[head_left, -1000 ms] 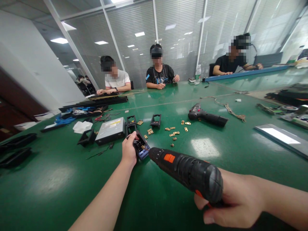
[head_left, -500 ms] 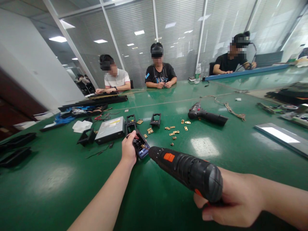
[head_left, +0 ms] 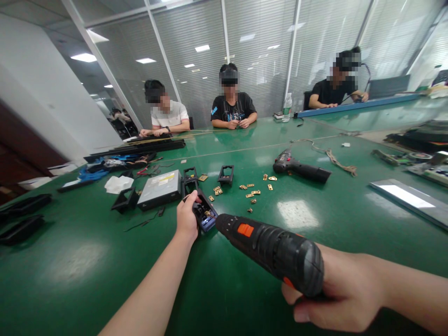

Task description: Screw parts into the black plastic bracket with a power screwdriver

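My right hand (head_left: 336,294) grips a black electric screwdriver (head_left: 273,249) with an orange switch; its tip points at a small black part with a blue circuit board (head_left: 205,215) on the green table (head_left: 87,266). My left hand (head_left: 187,219) holds that part down from its left side. Several small brass pieces (head_left: 252,190) lie scattered just beyond it. A grey optical drive (head_left: 160,188) sits to the upper left of my left hand, with black plastic brackets (head_left: 226,174) near it.
A second black screwdriver (head_left: 301,170) lies farther right beside a tangle of wire (head_left: 332,157). Black trays (head_left: 24,214) sit at the left edge, a metal plate (head_left: 408,198) at the right. Three people sit along the far side.
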Action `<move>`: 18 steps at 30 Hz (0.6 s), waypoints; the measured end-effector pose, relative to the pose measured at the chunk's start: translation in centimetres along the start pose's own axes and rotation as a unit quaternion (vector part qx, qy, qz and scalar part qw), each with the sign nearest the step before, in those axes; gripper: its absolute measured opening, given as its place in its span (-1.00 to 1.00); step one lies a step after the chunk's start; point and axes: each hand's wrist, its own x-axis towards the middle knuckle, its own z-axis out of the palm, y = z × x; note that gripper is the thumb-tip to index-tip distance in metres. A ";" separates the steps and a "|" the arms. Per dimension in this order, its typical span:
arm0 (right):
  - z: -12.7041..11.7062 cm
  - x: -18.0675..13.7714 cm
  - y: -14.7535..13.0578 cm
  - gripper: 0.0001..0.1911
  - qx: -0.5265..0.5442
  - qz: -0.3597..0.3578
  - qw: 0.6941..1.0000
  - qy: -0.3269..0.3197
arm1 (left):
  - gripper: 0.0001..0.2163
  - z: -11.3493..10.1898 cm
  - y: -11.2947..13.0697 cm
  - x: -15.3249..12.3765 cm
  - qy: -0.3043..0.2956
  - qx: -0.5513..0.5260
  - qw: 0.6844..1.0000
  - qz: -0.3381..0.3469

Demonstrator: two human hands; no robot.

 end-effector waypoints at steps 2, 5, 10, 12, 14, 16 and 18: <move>0.0 0.0 0.0 -0.91 0.003 0.004 1.000 -0.001 | -0.57 0.0 0.0 0.0 0.000 0.002 1.000 0.001; 0.0 0.0 0.0 -0.91 0.006 0.004 1.000 -0.001 | -0.57 0.1 0.1 0.0 0.000 0.001 1.000 -0.001; 0.0 0.0 -0.1 -0.91 0.001 0.003 1.000 -0.002 | -0.58 0.1 0.1 0.0 0.000 0.000 1.000 0.001; 0.1 0.0 -0.1 -0.92 0.000 -0.001 1.000 0.000 | -0.58 0.1 0.1 -0.1 0.001 0.000 1.000 -0.001; 0.1 0.0 0.0 -0.92 -0.001 -0.003 1.000 0.001 | -0.58 0.1 0.1 -0.1 0.003 0.000 1.000 -0.004; 0.1 -0.1 0.1 -0.92 0.001 -0.001 1.000 0.000 | -0.57 0.1 0.1 -0.1 0.004 0.004 1.000 -0.003; 0.2 -0.1 0.2 -0.91 0.006 0.001 1.000 -0.002 | -0.57 0.1 0.1 -0.1 0.002 0.008 1.000 -0.001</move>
